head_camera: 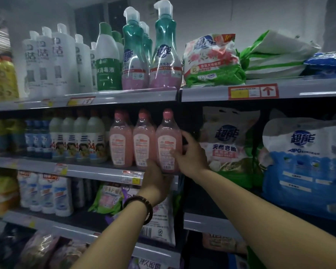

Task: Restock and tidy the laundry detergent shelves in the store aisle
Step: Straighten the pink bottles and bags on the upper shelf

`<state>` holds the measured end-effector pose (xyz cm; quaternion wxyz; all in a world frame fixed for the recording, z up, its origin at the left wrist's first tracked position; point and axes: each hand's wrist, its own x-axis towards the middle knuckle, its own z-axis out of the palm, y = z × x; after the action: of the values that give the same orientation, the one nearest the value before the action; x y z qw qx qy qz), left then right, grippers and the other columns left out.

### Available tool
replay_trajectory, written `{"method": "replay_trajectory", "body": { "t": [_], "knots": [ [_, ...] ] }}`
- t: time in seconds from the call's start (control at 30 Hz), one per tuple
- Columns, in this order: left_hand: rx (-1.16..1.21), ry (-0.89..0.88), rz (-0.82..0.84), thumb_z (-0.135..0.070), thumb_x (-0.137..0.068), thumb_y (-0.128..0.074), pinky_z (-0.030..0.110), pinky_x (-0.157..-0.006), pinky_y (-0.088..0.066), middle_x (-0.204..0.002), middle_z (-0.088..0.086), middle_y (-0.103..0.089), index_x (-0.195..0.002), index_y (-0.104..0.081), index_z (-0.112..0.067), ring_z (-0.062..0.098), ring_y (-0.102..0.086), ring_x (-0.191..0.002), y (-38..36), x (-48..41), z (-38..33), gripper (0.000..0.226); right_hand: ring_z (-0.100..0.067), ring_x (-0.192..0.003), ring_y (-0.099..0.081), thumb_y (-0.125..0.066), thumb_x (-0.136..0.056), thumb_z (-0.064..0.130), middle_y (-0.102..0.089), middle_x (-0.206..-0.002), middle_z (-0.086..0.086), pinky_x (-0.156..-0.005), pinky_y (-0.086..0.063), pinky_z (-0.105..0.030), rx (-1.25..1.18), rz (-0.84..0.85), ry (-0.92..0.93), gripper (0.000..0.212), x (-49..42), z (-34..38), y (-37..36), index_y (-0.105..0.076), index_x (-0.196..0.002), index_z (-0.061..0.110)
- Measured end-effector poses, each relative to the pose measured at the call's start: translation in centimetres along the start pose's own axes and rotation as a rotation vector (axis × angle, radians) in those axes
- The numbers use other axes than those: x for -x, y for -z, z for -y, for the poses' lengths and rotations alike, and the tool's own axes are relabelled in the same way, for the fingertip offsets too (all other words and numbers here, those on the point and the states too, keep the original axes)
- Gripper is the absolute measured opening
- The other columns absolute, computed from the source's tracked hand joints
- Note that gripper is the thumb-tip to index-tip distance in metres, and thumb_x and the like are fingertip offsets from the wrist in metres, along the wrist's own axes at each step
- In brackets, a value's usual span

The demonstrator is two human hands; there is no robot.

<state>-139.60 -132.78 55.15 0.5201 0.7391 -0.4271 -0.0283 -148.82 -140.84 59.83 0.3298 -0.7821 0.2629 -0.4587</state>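
Note:
Three pink detergent bottles stand in a row on the second shelf (97,172), labels facing out. Both my hands are on the rightmost pink bottle (168,136). My left hand (155,181), with a bead bracelet on its wrist, cups the bottle's base from below. My right hand (190,154) grips its right side, thumb across the label. The middle pink bottle (144,138) and the left pink bottle (120,140) stand beside it, untouched.
Green pump bottles (165,55) and white bottles (62,59) fill the top shelf, with washing powder bags (211,59) to their right. Large powder bags (306,164) sit right of a dark upright divider (190,121). White disinfectant bottles (95,140) stand left of the pink ones. Refill pouches (109,199) lie below.

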Motion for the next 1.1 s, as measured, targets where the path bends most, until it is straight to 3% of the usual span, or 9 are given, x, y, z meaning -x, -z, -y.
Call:
{"method": "replay_trajectory", "body": {
  "t": [0.3, 0.43, 0.57, 0.7, 0.8, 0.87, 0.97, 1.1],
  "knots": [
    [0.019, 0.011, 0.000, -0.014, -0.102, -0.062, 0.030, -0.089, -0.048, -0.118, 0.001, -0.054, -0.115, -0.037, -0.018, 0.018, -0.054, -0.106, 0.0, 0.2, -0.6, 0.028, -0.020, -0.120, -0.068, -0.071, -0.098, 0.017, -0.070, -0.133, 0.002, -0.097, -0.058, -0.038, -0.043, -0.022, 0.023, 0.067, 0.2, -0.6, -0.4, -0.042, -0.155, 0.037],
    [-0.011, 0.011, -0.001, -0.010, -0.101, -0.061, 0.032, -0.090, -0.047, -0.120, 0.006, -0.053, -0.118, -0.039, -0.013, 0.022, -0.054, -0.109, 0.0, 0.1, -0.9, 0.028, -0.022, -0.123, -0.067, -0.078, -0.092, 0.016, -0.069, -0.136, 0.000, -0.103, -0.058, -0.044, 0.013, 0.013, -0.011, 0.076, 0.1, -0.3, -0.2, -0.041, -0.156, 0.034],
    [-0.024, 0.009, -0.021, -0.010, -0.100, -0.063, 0.035, -0.088, -0.049, -0.117, 0.007, -0.054, -0.114, -0.039, -0.013, 0.023, -0.056, -0.106, -0.2, 0.4, -0.9, 0.027, -0.028, -0.133, -0.061, -0.078, -0.094, 0.027, -0.060, -0.147, -0.006, -0.103, -0.052, -0.038, 0.091, 0.129, -0.121, 0.086, 1.1, -0.3, 1.0, -0.027, -0.162, 0.022],
    [-0.035, -0.036, -0.258, -0.008, -0.096, -0.064, 0.040, -0.083, -0.054, -0.112, 0.006, -0.063, -0.106, -0.049, -0.016, 0.024, -0.062, -0.102, -2.0, 2.1, -0.5, 0.020, -0.028, -0.129, -0.059, -0.074, -0.096, 0.036, -0.059, -0.145, -0.008, -0.102, -0.051, -0.035, 0.170, 0.165, -0.146, 0.073, 2.6, -0.9, 5.0, -0.036, -0.157, 0.021],
    [0.018, -0.132, -0.338, -0.008, -0.092, -0.066, 0.035, -0.073, -0.053, -0.103, 0.005, -0.059, -0.099, -0.051, -0.020, 0.022, -0.060, -0.092, -4.8, 4.0, -1.7, 0.020, -0.023, -0.112, -0.064, -0.074, -0.096, 0.034, -0.068, -0.125, -0.006, -0.093, -0.055, -0.032, 0.169, 0.140, -0.175, 0.050, 3.6, -1.9, 9.3, -0.053, -0.138, 0.020],
    [0.049, -0.220, -0.277, -0.010, -0.091, -0.068, 0.024, -0.068, -0.044, -0.102, 0.001, -0.057, -0.099, -0.051, -0.025, 0.016, -0.056, -0.088, -6.8, 5.1, -3.4, 0.024, -0.020, -0.102, -0.065, -0.074, -0.096, 0.031, -0.070, -0.116, -0.005, -0.083, -0.055, -0.028, 0.149, 0.097, -0.212, 0.035, 4.3, -2.7, 12.1, -0.060, -0.125, 0.019],
    [0.088, -0.273, -0.135, -0.012, -0.089, -0.070, 0.027, -0.074, -0.050, -0.103, -0.003, -0.058, -0.099, -0.054, -0.028, 0.014, -0.060, -0.091, -10.3, 6.0, -6.5, 0.025, -0.020, -0.100, -0.064, -0.073, -0.096, 0.031, -0.067, -0.106, -0.002, -0.078, -0.047, -0.026, 0.236, 0.023, -0.209, 0.026, 5.8, -4.2, 16.3, -0.063, -0.117, 0.020],
    [0.074, -0.211, 0.062, -0.009, -0.087, -0.071, 0.026, -0.072, -0.043, -0.107, 0.004, -0.062, -0.101, -0.055, -0.019, 0.022, -0.061, -0.097, -15.6, 7.2, -10.0, 0.023, -0.021, -0.084, -0.064, -0.070, -0.098, 0.034, -0.072, -0.097, -0.007, -0.065, -0.043, -0.028, 0.333, -0.020, -0.238, 0.024, 7.7, -6.7, 22.1, -0.064, -0.114, 0.017]
  ]
}}
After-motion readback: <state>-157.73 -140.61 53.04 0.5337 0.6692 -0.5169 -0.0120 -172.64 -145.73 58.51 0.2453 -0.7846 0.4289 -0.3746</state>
